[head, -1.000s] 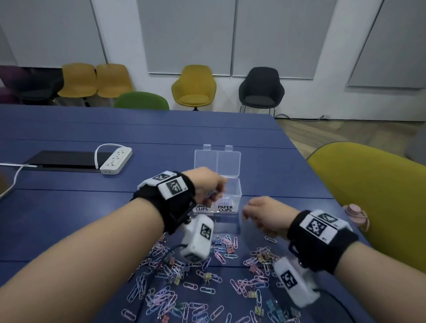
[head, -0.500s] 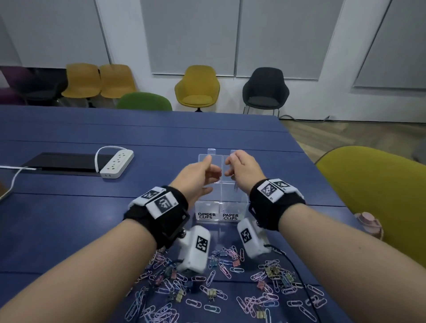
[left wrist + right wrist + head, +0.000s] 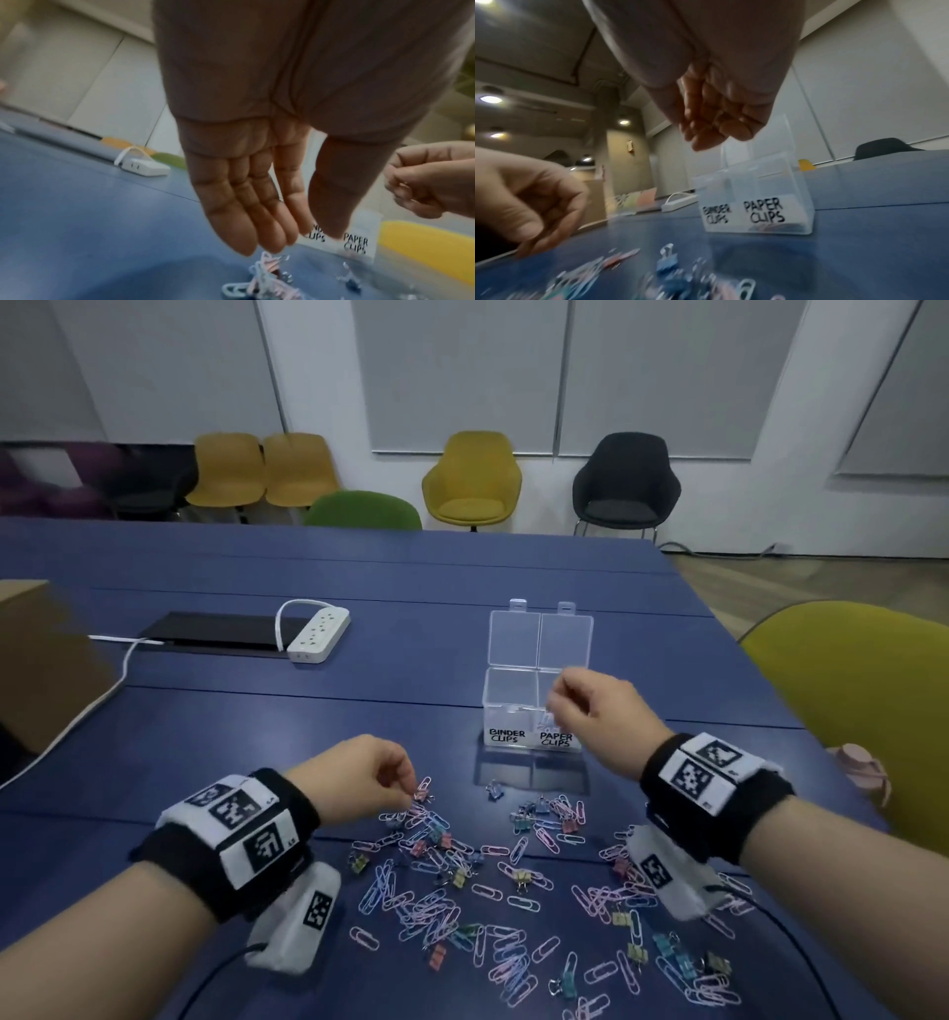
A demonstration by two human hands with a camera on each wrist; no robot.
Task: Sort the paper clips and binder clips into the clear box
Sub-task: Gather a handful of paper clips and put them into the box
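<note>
The clear box [image 3: 508,706] stands on the blue table with both lids folded back; its left half is labelled BINDER CLIPS and its right half PAPER CLIPS [image 3: 763,211]. A few paper clips lie in the right half. My right hand [image 3: 557,706] hovers over that half with its fingers curled to the thumb [image 3: 713,132]; I make out nothing between them. Nearer me spreads the pile of pastel paper clips and binder clips [image 3: 488,880]. My left hand [image 3: 405,788] reaches down with straight fingers [image 3: 257,233] just above a pink paper clip [image 3: 267,261] at the pile's far left edge.
A small blue binder clip [image 3: 494,789] lies alone between pile and box. A white power strip [image 3: 319,634] and a black panel [image 3: 221,634] sit far left, a cardboard box [image 3: 41,660] at the left edge. A yellow chair [image 3: 862,701] stands close on the right.
Half a second ago both hands were at the top of the box. My left hand has come back down to the pile; my right hand stays over the paper clips half.
</note>
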